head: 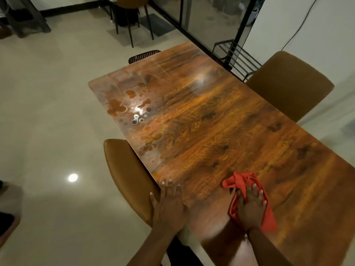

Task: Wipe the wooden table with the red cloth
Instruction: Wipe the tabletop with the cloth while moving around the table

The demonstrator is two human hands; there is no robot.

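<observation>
The long wooden table runs from the near right to the far left. Wet drops and smears shine near its far left corner. A crumpled red cloth lies on the near part of the table. My right hand presses flat on the cloth, fingers spread over it. My left hand rests flat on the table's near left edge, fingers apart, its thumb beside the chair back, holding nothing.
A tan padded chair stands at the table's left side next to my left hand. Another tan chair stands on the right side. A dark woven chair back shows at the far end. A black metal rack stands by the glass partition.
</observation>
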